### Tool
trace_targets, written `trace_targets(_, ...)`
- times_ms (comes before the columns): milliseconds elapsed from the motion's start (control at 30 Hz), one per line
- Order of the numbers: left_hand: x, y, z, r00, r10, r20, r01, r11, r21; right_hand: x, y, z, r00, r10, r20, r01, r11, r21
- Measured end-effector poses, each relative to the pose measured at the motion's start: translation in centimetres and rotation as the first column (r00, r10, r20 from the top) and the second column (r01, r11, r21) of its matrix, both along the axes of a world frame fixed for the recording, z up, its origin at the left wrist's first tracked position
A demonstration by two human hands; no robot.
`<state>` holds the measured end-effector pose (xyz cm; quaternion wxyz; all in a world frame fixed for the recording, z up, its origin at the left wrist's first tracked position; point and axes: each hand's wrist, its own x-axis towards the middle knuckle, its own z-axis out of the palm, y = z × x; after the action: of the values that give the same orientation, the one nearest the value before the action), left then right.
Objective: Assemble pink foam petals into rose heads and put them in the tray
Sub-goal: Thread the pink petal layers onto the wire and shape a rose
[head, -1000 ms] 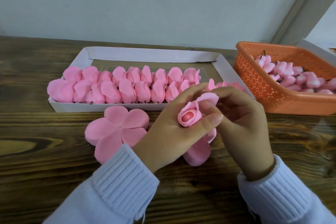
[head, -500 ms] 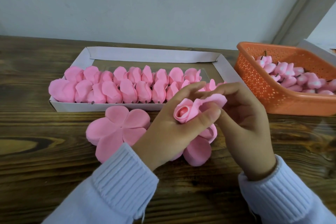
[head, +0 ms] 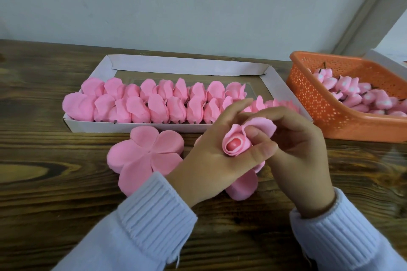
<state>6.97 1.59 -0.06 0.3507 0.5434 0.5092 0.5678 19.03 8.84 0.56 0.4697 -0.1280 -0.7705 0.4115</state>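
A half-wrapped pink foam rose head [head: 236,145] with a darker pink bud at its centre sits between both hands above the table. My left hand [head: 217,158] grips it from the left, thumb pressed across its front. My right hand [head: 297,152] pinches a loose petal [head: 262,125] and bends it over the bud. More of its petals hang below the hands [head: 242,185]. A flat five-petal foam piece [head: 146,156] lies on the table to the left. Behind stands the white cardboard tray [head: 187,65], holding two rows of finished rose heads [head: 154,101].
An orange perforated plastic basket [head: 308,99] at the right holds several pink buds [head: 356,94] on dark stems. The dark wooden table [head: 44,182] runs back to a pale wall. A white box edge shows at the far right.
My right hand has drawn the loose petal up and over the bud, wrapping it closer. My left thumb shifted along the bud's front. The tray and flat petal piece stayed put.
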Motion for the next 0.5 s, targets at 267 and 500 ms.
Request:
trace_targets(267,-0.21,0.18,0.2,0.997,-0.076,-0.026,0.075,0.997,-0.03,0.26,0.55,0.23,0.999,0.045,0.004,-0.045,0.997,0.062)
trace_targets(500,-0.19,0.04,0.31,0.995,-0.097,-0.03,0.097,0.995,-0.019,0.32,0.39,0.07,0.997,0.032,-0.067,-0.031,0.999,0.017)
